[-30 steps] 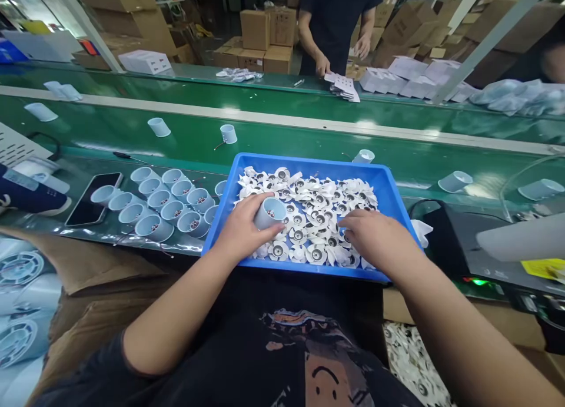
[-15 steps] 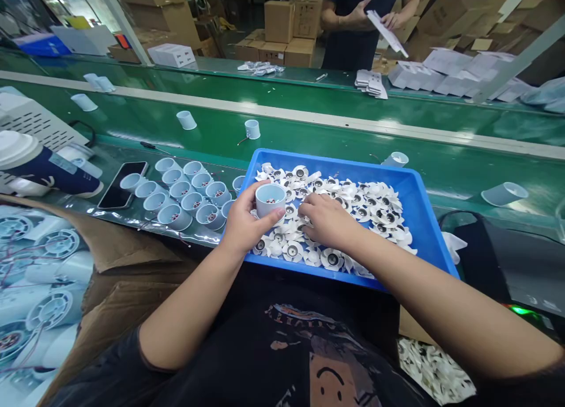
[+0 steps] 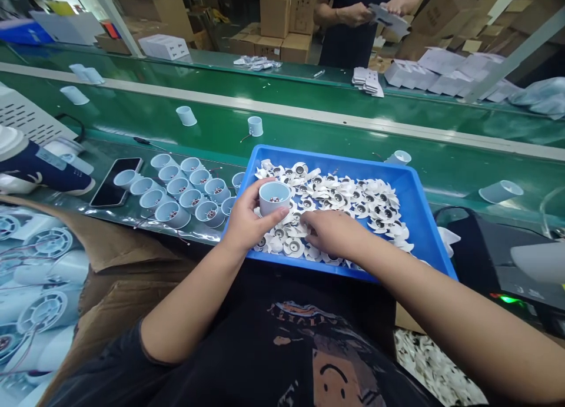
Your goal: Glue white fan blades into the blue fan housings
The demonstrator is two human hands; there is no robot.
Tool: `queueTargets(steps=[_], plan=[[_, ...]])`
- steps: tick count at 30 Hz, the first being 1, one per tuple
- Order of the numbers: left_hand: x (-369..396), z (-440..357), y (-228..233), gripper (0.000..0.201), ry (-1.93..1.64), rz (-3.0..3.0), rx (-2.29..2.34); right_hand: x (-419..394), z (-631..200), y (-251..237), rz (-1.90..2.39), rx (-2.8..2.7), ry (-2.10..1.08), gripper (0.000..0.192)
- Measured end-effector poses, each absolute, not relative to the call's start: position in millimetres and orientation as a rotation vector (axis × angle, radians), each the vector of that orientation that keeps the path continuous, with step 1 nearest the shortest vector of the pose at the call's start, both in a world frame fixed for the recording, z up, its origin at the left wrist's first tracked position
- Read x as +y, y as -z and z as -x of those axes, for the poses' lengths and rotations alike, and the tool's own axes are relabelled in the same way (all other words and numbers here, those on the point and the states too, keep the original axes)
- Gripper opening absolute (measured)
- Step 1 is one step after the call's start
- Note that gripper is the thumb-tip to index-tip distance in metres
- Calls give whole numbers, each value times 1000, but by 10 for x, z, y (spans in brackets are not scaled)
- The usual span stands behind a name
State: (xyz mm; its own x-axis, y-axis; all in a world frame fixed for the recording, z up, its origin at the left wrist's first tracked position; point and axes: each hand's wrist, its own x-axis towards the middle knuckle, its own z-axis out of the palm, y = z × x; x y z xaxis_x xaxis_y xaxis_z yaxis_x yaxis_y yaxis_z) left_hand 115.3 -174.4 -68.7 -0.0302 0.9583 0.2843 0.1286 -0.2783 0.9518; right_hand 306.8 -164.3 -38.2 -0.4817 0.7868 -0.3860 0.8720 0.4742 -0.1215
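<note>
My left hand [image 3: 245,223] grips a pale blue plastic cylinder [image 3: 274,198], open end up, with a small motor showing inside, held over the near left corner of a blue tray [image 3: 421,202]. The tray is full of small white fan impellers [image 3: 344,196]. My right hand [image 3: 332,232] lies palm down on the impellers just right of the cylinder, fingertips curled among them; whether it holds one is hidden.
Several more pale cylinders [image 3: 176,188] stand in rows left of the tray, beside a black phone [image 3: 110,181]. Loose cylinders [image 3: 255,125] ride on the green conveyor belt [image 3: 309,139]. A person [image 3: 353,18] across the belt handles white cartons. Cardboard boxes of fan housings [image 3: 39,260] sit at my left.
My right hand slid left across the tray toward the cylinder, then drew a little nearer to me. My left hand tipped the cylinder upright and raised it slightly.
</note>
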Motion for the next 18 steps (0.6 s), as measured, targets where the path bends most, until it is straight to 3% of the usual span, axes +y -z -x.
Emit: queueTargets(steps=[4, 15, 18], plan=[[-1761, -1144, 699, 64, -1408, -1419, 1149, -1560, -3014, 396, -1514, 2331, 654, 31], [-1763, -1134, 711, 65, -1385, -1440, 1143, -1456, -2845, 402, -1713, 2171, 901, 18], [-1765, -1134, 731, 65, -1416, -1413, 1118, -1570, -2923, 427, -1837, 2262, 1098, 16]])
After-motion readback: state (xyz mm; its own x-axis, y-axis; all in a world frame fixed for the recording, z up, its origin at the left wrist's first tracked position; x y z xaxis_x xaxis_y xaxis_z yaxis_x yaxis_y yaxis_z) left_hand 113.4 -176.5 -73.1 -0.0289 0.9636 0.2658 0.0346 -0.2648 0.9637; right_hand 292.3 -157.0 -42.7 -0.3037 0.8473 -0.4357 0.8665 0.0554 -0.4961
